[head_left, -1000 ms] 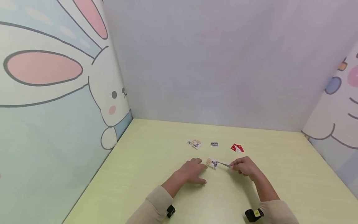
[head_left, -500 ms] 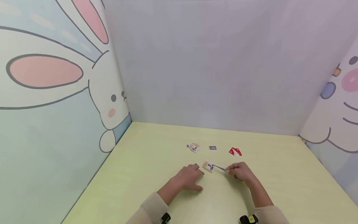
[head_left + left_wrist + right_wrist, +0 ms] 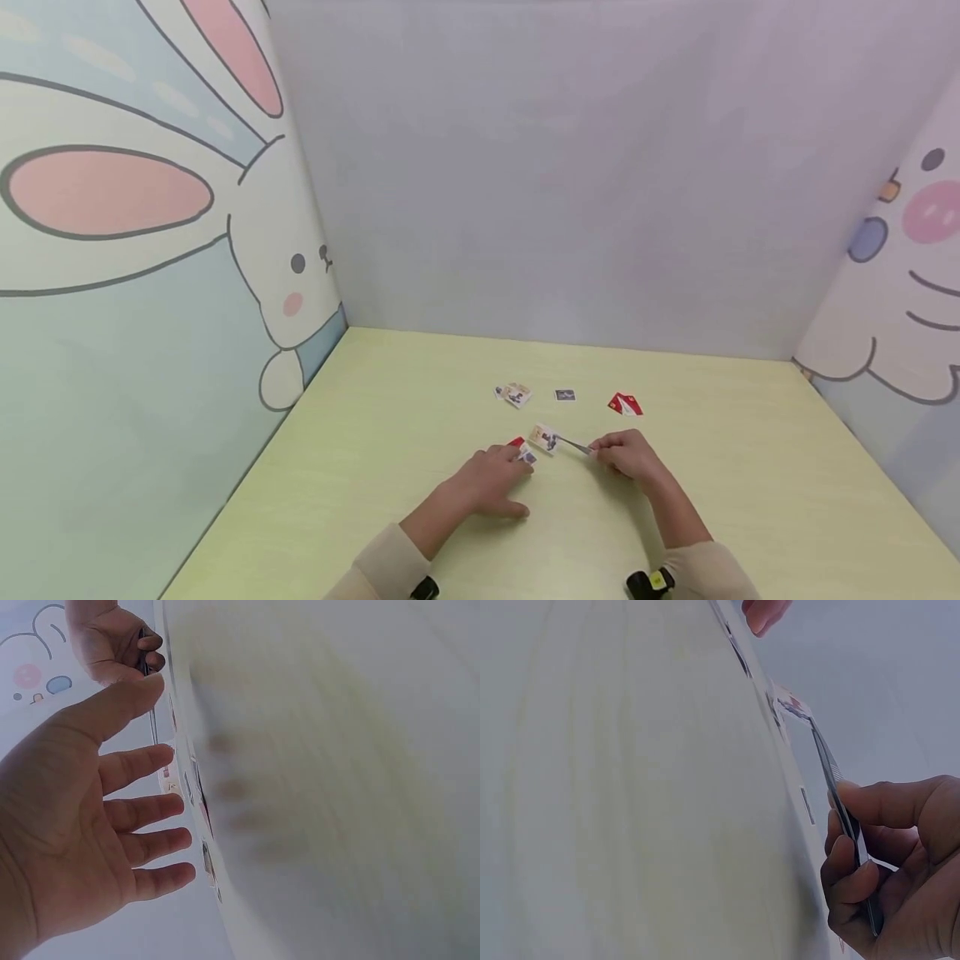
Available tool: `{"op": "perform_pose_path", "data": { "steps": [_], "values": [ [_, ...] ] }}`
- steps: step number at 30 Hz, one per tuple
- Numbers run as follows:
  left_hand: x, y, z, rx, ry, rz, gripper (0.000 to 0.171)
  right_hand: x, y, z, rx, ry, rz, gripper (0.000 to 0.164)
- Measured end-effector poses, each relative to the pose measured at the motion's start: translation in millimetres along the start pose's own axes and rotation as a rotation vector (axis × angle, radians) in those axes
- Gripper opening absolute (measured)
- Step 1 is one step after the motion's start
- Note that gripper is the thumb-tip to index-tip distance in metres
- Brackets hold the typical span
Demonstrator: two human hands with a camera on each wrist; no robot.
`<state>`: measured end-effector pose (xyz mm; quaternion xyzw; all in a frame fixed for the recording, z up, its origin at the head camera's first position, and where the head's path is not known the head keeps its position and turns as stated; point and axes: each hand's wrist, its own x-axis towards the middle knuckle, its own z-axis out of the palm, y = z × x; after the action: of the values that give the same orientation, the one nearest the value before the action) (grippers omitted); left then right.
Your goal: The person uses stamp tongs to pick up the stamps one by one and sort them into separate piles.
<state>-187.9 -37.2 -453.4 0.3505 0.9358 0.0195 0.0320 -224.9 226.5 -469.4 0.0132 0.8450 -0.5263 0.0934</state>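
My right hand [image 3: 633, 458] grips a pair of metal tweezers [image 3: 836, 776], with the fingers curled round its legs in the right wrist view. At the tweezers' tips is a small square picture card [image 3: 543, 438], which looks lifted off the table in the right wrist view. My left hand [image 3: 487, 483] is spread palm down over the table, fingers relaxed, holding nothing; its palm [image 3: 60, 832] and separated fingers show in the left wrist view. Just beyond its fingertips lie small pieces, one red [image 3: 517, 442] and one patterned [image 3: 529, 457], partly covered by the fingers.
Farther back on the pale yellow table [image 3: 405, 392] lie a small pile of picture cards [image 3: 516, 394], a single dark card [image 3: 566, 395] and several red and white pieces [image 3: 626, 404]. A plain backdrop [image 3: 555, 183] and cartoon-printed side walls [image 3: 150, 375] enclose the table.
My right hand has moved slightly left with the tweezers and card. My left hand has drawn back to the left, uncovering the red and patterned pieces. The head view has shifted a little.
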Motion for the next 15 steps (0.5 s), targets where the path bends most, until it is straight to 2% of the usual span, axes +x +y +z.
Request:
{"op": "perform_pose_path", "data": {
  "steps": [9, 15],
  "values": [
    [-6.4, -8.0, -2.4, -0.061, -0.003, -0.02, 0.057, 11, -9, 6, 0.001, 0.004, -0.015, 0.012],
    [-10.7, -11.7, 0.5, -0.043, -0.019, -0.013, 0.054, 14, -9, 12, 0.018, -0.014, -0.033, 0.012]
  ]
}}
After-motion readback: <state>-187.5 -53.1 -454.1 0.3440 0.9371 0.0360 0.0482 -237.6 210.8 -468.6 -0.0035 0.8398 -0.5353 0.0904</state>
